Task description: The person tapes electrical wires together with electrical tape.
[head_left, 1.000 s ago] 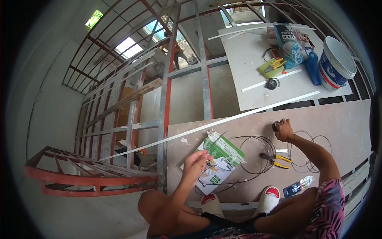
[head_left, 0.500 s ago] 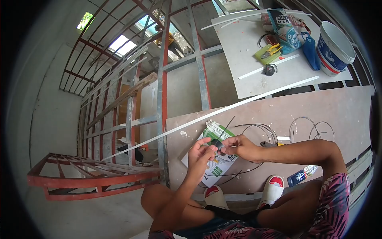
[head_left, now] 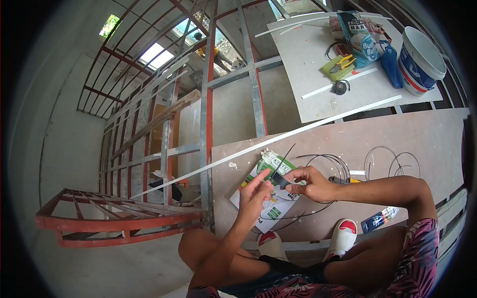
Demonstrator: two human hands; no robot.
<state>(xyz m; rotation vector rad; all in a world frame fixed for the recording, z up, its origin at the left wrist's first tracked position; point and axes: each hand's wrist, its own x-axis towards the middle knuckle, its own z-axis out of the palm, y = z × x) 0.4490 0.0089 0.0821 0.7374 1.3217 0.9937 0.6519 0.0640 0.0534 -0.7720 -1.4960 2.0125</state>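
A small black roll that looks like electrical tape (head_left: 280, 180) is in my right hand (head_left: 314, 185), gripped between thumb and fingers. Close beside it, my left hand (head_left: 255, 192) is pinched around a thin black cable (head_left: 286, 155), its index finger raised along it. The cable's free end sticks up past the fingers. Whether tape is stretched between the hands is too small to tell. Under the hands a green and white printed package (head_left: 280, 208) lies on the brown board (head_left: 238, 154). Loops of black cable (head_left: 325, 158) spread to its right.
A long white strip (head_left: 298, 131) crosses the board. Beyond, a white panel (head_left: 293, 59) carries pliers (head_left: 343, 63), a tape measure (head_left: 341, 87), a blue bag (head_left: 365, 44) and a bucket (head_left: 415, 74). Red and grey metal framing (head_left: 206, 109) stands left. A blue packet (head_left: 377, 219) lies near my feet.
My right hand has drawn the black roll slightly right, away from the left fingers. My left index finger has straightened upward. The whole view has shifted a little.
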